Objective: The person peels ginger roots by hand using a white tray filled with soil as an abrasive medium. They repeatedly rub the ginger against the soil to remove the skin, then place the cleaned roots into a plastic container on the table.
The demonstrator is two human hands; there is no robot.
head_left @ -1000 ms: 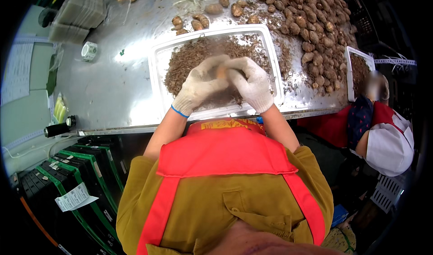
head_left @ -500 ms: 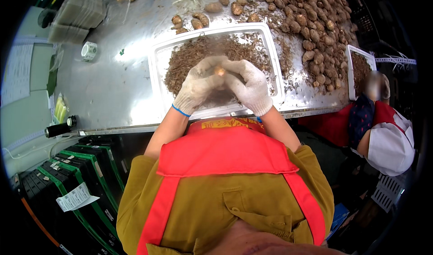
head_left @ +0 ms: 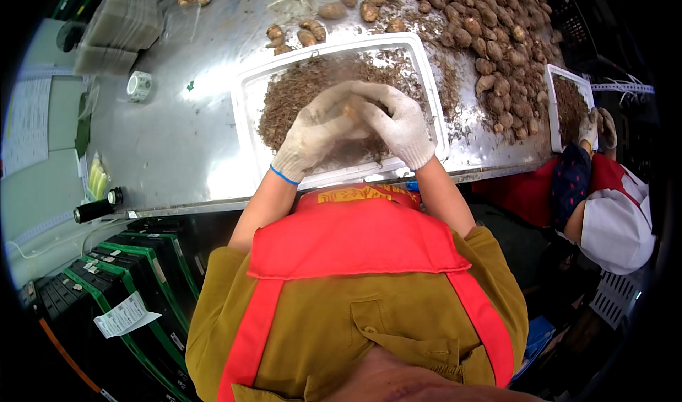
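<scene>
My left hand (head_left: 310, 137) and my right hand (head_left: 403, 133), both in whitish knit gloves, are closed together round a small taro (head_left: 351, 109). Only a pale orange-brown bit of it shows between the gloves; the rest is hidden by my fingers. Both hands are over a white rectangular tray (head_left: 436, 110). Brown shredded skins and fibres (head_left: 284, 107) cover much of the tray's bottom. Beyond its far rim lie a few loose taros (head_left: 311, 31) on the metal table (head_left: 192, 132).
A big heap of brown taros (head_left: 490, 36) fills the far right. A co-worker's gloved hands (head_left: 595, 128) are by another white tray (head_left: 555, 110). At left are stacked clear plastic containers (head_left: 124, 22), a label roll (head_left: 139, 85) and black-green crates (head_left: 135, 260) below.
My right hand has turned and its fingers now reach further over the taro, which shows less. The co-worker's hands have come into clearer sight beside their tray.
</scene>
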